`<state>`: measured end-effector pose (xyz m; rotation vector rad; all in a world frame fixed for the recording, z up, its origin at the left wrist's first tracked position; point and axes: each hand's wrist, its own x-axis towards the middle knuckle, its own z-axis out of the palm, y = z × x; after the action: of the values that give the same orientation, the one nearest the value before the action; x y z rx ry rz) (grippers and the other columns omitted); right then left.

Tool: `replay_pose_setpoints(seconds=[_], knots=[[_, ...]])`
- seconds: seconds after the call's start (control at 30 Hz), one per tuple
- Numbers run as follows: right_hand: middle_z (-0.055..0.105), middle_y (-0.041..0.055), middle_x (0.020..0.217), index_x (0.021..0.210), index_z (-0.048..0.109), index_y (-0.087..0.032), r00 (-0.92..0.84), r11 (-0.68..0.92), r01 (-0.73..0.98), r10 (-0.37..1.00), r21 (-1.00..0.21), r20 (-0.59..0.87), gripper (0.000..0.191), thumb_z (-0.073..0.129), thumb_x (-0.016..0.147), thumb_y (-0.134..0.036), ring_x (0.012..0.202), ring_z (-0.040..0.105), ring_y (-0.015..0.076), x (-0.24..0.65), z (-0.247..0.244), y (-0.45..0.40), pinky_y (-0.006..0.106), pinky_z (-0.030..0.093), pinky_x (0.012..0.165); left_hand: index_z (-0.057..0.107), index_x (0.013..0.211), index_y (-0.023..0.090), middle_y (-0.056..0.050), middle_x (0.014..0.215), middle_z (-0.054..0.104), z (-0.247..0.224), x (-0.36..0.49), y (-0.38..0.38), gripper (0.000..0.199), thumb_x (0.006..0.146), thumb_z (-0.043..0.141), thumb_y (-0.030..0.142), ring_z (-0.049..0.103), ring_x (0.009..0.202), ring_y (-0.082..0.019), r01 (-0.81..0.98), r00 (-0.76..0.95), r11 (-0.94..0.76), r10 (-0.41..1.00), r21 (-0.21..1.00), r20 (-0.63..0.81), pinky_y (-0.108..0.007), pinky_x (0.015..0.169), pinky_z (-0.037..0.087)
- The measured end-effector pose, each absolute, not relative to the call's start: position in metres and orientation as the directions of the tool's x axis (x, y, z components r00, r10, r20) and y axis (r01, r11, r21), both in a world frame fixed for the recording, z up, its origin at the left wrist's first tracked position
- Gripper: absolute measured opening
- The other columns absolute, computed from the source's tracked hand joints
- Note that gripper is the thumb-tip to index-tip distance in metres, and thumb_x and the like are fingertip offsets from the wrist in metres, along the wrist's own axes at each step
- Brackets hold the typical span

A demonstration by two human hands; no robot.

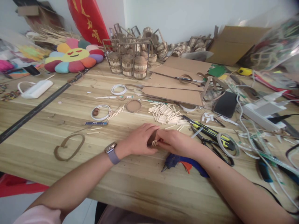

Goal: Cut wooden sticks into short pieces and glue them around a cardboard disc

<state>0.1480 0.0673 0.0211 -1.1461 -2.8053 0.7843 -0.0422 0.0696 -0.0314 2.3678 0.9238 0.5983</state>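
Note:
My left hand (140, 140), with a watch on the wrist, curves around a small brown ring-shaped piece (152, 137) near the middle of the table. Several short pale sticks (154, 142) stand along that piece's near side. The fingers of my right hand (171, 141) are pinched at the same piece, beside the sticks. Just beyond the hands lies a heap of loose pale sticks (164, 113). A round brown disc (133, 106) with a raised rim lies to its left. Below my right wrist is a blue glue gun (173, 161), partly hidden by the forearm.
A yellow-black cutter (210, 132), scissors (216, 151) and a tape roll (228, 145) lie right of my hands. Cardboard sheets (173, 93) and finished stick-sided baskets (127, 65) stand or lie behind. A brown strip loop (69, 147) is at left; a phone (225, 104) and power strip (263, 112) are at right.

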Motion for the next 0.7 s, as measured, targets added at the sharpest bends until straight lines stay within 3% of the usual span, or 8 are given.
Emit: replay_pose_setpoints(seconds=[0.4, 0.57, 0.63, 0.7], knots=[[0.065, 0.0038, 0.080, 0.083, 0.058, -0.018, -0.740, 0.599, 0.624, 0.660, -0.502, -0.132, 0.007, 0.055, 0.087, -0.013, 0.071, 0.060, 0.0170, 0.150, 0.019, 0.069, 0.025, 0.043, 0.064, 0.046, 0.130, 0.016, -0.015, 0.131, 0.057, -0.033, -0.037, 0.067, 0.058, 0.075, 0.062, 0.021, 0.051, 0.124, -0.029, 0.510, 0.656, -0.675, 0.706, 0.534, 0.267, -0.047, 0.108, 0.040], [0.066, 0.0043, 0.085, 0.100, 0.062, -0.018, -0.711, 0.603, 0.637, 0.701, -0.480, -0.063, 0.015, 0.059, 0.086, -0.019, 0.073, 0.061, 0.0176, 0.159, 0.036, 0.069, 0.027, 0.045, 0.067, 0.048, 0.129, 0.015, -0.014, 0.129, 0.058, -0.032, -0.038, 0.066, 0.055, 0.076, 0.062, 0.021, 0.052, 0.120, -0.028, 0.494, 0.652, -0.662, 0.711, 0.564, 0.262, -0.044, 0.105, 0.042], [0.066, 0.0048, 0.083, 0.094, 0.062, -0.018, -0.650, 0.563, 0.707, 0.756, -0.428, -0.080, 0.011, 0.055, 0.088, -0.026, 0.071, 0.061, 0.0182, 0.169, 0.051, 0.065, 0.027, 0.044, 0.064, 0.042, 0.135, 0.015, -0.015, 0.134, 0.055, -0.032, -0.038, 0.066, 0.064, 0.075, 0.063, 0.021, 0.050, 0.124, -0.029, 0.518, 0.639, -0.639, 0.731, 0.568, 0.239, -0.045, 0.107, 0.041], [0.065, 0.0039, 0.076, 0.081, 0.061, -0.020, -0.611, 0.524, 0.758, 0.779, -0.388, -0.142, 0.020, 0.051, 0.092, -0.034, 0.066, 0.060, 0.0184, 0.186, 0.063, 0.057, 0.027, 0.043, 0.060, 0.038, 0.139, 0.013, -0.016, 0.138, 0.052, -0.032, -0.038, 0.065, 0.070, 0.075, 0.063, 0.021, 0.048, 0.127, -0.029, 0.541, 0.631, -0.622, 0.745, 0.566, 0.216, -0.046, 0.109, 0.039]])
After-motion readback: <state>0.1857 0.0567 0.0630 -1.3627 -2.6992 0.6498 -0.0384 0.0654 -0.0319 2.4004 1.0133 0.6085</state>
